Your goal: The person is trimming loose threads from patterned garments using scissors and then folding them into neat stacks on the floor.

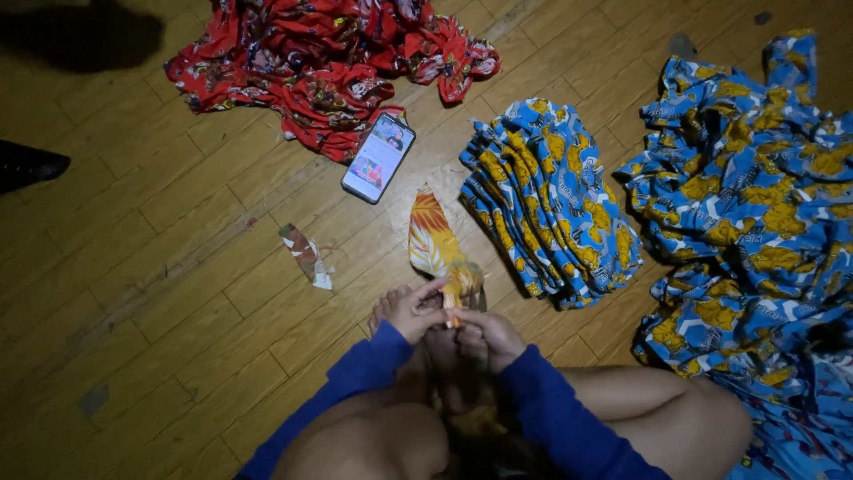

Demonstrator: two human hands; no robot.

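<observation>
A loose heap of blue-and-yellow cloth fills the right of the frame, with a folded stack of the same print just left of it. A red patterned heap lies at the top centre on the wooden floor, which is bare across the left half. A phone rests at the red heap's lower edge.

The orange leaf-print strip lies in the centre, its long axis running from lower right up to a tip pointing toward the phone. The left hand and right hand both pinch its lower end, fingers clenched on it. A small cloth scrap lies to the left.
</observation>
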